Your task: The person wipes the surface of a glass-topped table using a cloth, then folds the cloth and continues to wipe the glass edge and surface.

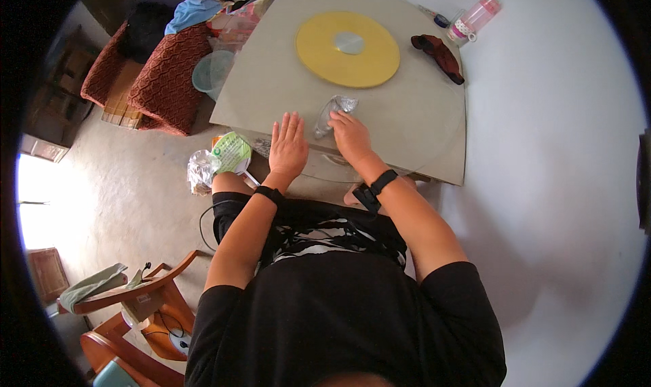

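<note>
A longish, shiny silvery object [325, 118], foil or clear plastic, lies near the table's front edge; its far end looks ribbed. My right hand [351, 137] has its fingertips on the right side of this object, with the thumb partly hidden. To the left, my left hand [288, 150] is held flat at the table edge, fingers stretched out and holding nothing. Beyond both hands, a round yellow board [318, 56] with a silvery disc [349, 43] at its middle rests on the grey tabletop [259, 82].
A dark reddish-brown cloth item [438, 56] and a pink clear bottle [480, 15] lie towards the wall [549, 133]. Left of the table are a light-blue bin [204, 74] and a patterned armchair [165, 77]. A green hand fan [232, 150] is by my left knee; a wooden chair [168, 285] stands behind left.
</note>
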`<state>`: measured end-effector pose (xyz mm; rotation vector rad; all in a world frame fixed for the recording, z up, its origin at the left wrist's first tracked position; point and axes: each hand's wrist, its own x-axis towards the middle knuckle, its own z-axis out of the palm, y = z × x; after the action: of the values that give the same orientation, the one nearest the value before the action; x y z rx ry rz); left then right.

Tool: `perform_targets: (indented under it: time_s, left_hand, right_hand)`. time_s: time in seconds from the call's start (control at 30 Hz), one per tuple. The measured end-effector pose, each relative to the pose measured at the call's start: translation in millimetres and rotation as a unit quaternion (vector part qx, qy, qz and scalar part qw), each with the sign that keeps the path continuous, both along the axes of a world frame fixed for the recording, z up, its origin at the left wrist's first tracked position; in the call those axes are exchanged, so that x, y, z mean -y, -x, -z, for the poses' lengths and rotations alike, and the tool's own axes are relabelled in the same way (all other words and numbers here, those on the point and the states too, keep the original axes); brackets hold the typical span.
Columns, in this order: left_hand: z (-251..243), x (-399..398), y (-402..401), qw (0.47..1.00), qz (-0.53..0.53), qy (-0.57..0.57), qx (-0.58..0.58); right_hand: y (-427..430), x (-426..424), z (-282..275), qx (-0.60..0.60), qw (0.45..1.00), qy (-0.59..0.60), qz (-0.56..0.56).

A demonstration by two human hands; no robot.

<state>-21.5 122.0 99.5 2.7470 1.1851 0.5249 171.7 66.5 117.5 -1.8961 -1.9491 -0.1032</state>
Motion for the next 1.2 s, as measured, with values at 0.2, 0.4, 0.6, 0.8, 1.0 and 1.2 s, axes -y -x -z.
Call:
perform_targets:
  time_s: [0.2, 0.4, 0.6, 0.8, 1.0, 1.2]
  left_hand:
    - [-0.5, -8.3, 10.2, 0.990, 0.017, 0.051, 0.133]
    - [-30.4, 7.7, -17.8, 0.837, 0.065, 0.362, 0.405]
    - [-51.0, 18.9, -18.3, 0.757, 0.056, 0.495, 0.423]
    - [-76.9, 30.1, -13.9, 0.622, 0.054, 0.640, 0.447]
    - [-84.3, 34.1, -11.3, 0.618, 0.066, 0.647, 0.441]
    - [-82.3, 31.3, -5.4, 0.637, 0.064, 0.650, 0.410]
  right_hand:
    - [12.6, 18.1, -22.3, -0.368, 0.926, 0.067, 0.054]
    - [14.4, 38.0, -19.9, -0.712, 0.699, 0.020, 0.072]
    - [26.5, 54.1, -55.3, -0.858, 0.512, 0.043, -0.017]
    - [31.2, 63.6, -78.1, -0.798, 0.602, 0.020, 0.008]
    - [19.8, 65.8, -84.2, -0.746, 0.653, 0.128, -0.039]
    - [30.6, 66.2, -92.1, -0.703, 0.704, 0.048, -0.090]
